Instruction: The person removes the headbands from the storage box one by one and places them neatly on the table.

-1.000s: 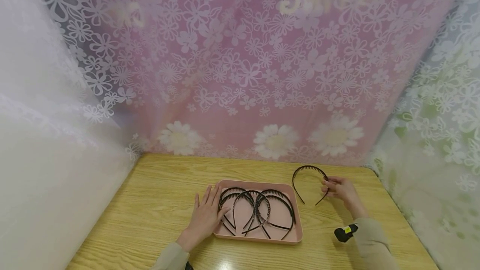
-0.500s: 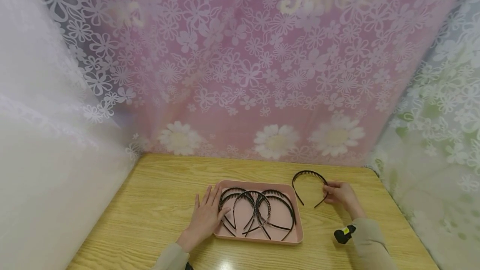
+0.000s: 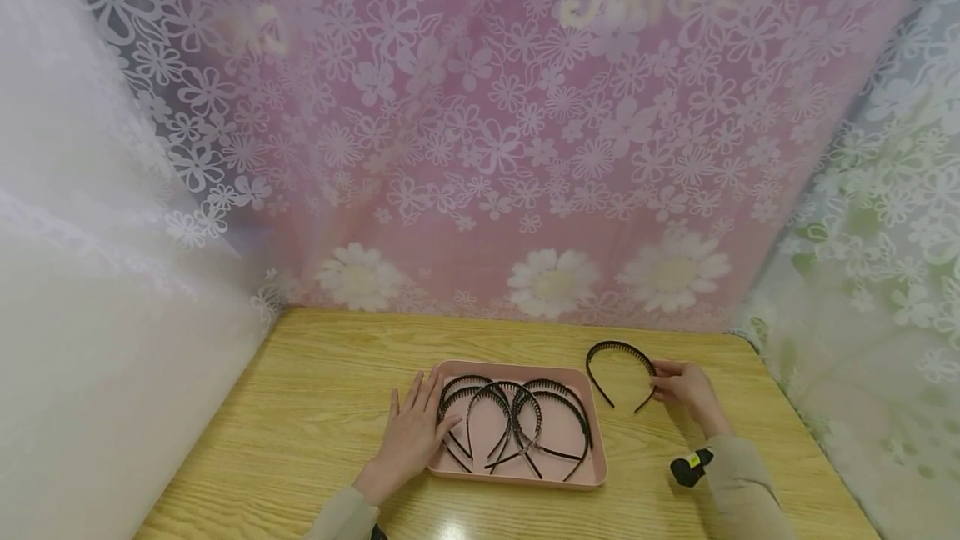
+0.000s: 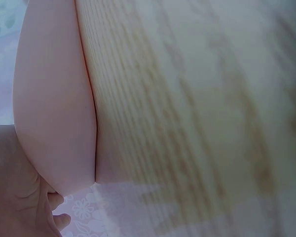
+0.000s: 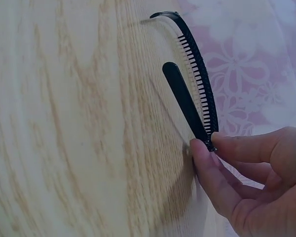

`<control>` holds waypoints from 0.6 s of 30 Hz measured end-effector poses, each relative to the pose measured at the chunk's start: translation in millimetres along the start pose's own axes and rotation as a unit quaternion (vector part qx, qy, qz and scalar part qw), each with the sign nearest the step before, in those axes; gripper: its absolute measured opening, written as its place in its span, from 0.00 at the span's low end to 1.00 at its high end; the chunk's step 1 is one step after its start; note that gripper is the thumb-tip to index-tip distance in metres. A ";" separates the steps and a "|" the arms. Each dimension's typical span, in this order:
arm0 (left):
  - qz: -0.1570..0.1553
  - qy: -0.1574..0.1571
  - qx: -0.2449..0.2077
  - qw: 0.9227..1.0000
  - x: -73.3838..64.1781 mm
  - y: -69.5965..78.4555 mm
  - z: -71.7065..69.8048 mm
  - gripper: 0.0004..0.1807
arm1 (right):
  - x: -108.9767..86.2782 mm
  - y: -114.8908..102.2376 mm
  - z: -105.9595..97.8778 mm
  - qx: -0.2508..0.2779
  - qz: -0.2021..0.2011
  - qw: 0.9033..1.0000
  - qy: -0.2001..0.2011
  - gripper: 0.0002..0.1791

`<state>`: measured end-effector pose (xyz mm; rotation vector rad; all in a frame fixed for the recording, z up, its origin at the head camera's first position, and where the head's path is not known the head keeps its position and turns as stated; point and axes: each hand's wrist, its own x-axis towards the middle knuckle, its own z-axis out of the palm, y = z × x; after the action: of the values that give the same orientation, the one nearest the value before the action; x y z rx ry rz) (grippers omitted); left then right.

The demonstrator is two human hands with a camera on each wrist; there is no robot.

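Observation:
In the head view, a black toothed headband (image 3: 619,345) is at the back right of the table, beside the tray. My right hand (image 3: 688,390) pinches it by one side. The right wrist view shows thumb and fingers on that headband (image 5: 202,84), its comb teeth facing inward. My left hand (image 3: 408,433) lies with straight fingers on the left rim of a pink tray (image 3: 525,483). Inside that tray, several black headbands (image 3: 553,395) overlap one another. From the left wrist, the tray's outer wall (image 4: 54,98) shows, with part of the left hand (image 4: 17,187) against it.
The wooden table (image 3: 330,407) carries the tray near its middle. A pink flowered curtain (image 3: 480,148) hangs along the table's back edge. Pale sheets stand at the left (image 3: 112,315) and right (image 3: 885,290) sides.
The headband in my right hand has come down slightly, turned a little, and shifted a bit to the right. My left hand and the tray stay essentially in place.

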<state>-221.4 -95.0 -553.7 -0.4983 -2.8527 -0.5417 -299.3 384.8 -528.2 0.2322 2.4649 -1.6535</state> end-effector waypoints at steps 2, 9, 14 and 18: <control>0.000 0.000 0.000 1.000 0.1 -0.4 0.9 0.41 | 0.1 -1.0 -0.7 -0.010 -0.002 1.000 0.003 0.28; 0.009 0.014 0.003 1.000 -1.3 -0.1 0.8 0.41 | -7.4 -4.8 -0.3 -0.073 -0.042 0.995 0.044 0.27; 0.004 0.013 -0.002 1.000 -0.8 0.3 0.6 0.41 | -13.4 -9.8 4.3 -0.066 -0.080 0.993 0.051 0.30; -0.004 0.002 0.001 1.000 -0.4 0.1 0.2 0.41 | -18.5 -16.0 9.9 -0.048 -0.108 0.992 0.051 0.30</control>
<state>-221.0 -94.9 -554.0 -0.4857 -2.8530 -0.5401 -284.3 368.9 -513.4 0.0387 2.7232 -1.6344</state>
